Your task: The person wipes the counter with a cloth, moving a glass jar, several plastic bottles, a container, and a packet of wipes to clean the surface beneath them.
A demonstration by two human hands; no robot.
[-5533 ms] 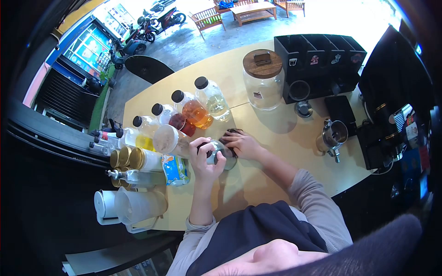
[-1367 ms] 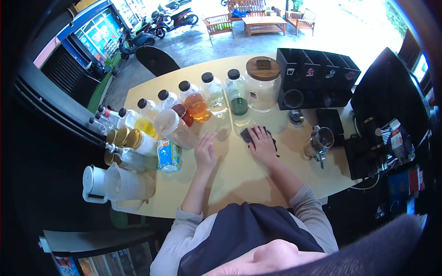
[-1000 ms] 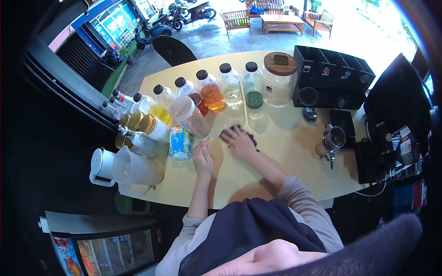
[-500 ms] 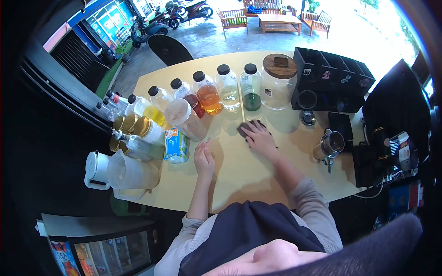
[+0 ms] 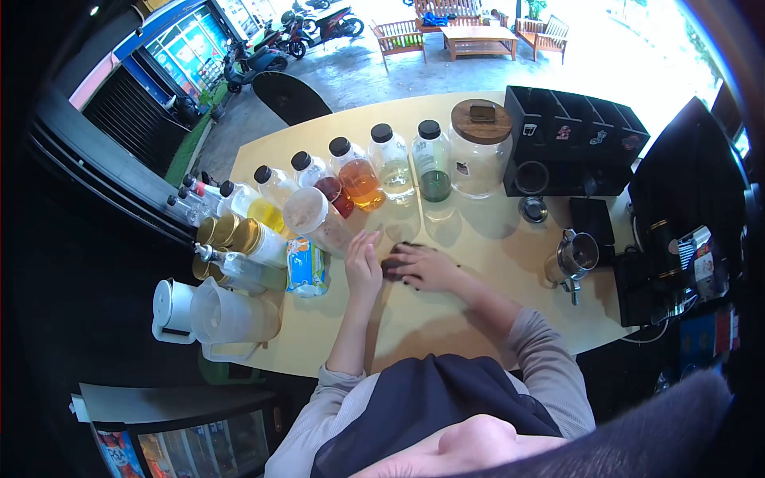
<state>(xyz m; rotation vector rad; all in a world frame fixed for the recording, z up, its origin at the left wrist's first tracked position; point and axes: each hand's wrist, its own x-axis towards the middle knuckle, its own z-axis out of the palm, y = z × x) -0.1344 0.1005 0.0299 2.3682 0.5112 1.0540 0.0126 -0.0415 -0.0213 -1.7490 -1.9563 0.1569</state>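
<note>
My right hand (image 5: 428, 268) presses a folded dark brown cloth (image 5: 394, 264) against the light wooden tabletop (image 5: 430, 319), its fingers over the cloth. Just left of the cloth is my left hand (image 5: 364, 267), with fingers stretched out and nothing in it. A blue and white pack of wipes (image 5: 306, 268) lies to the left of that hand. Behind the left hand leans a clear tub with a pale lid (image 5: 319, 223). A bottle of dark green liquid (image 5: 434, 179) and a bottle of orange liquid (image 5: 361, 185) stand beyond the hands.
More bottles line the back left edge. A large jar with a wooden lid (image 5: 480, 159) stands beside a black organizer (image 5: 570, 139). At right is a glass-and-metal press (image 5: 574, 259). Plastic pitchers (image 5: 231, 312) occupy the front left corner. A small glass (image 5: 532, 209) sits near the organizer.
My right hand has slid the cloth left and toward me, close to my left hand. My left hand has shifted slightly right. The view has tilted a little.
</note>
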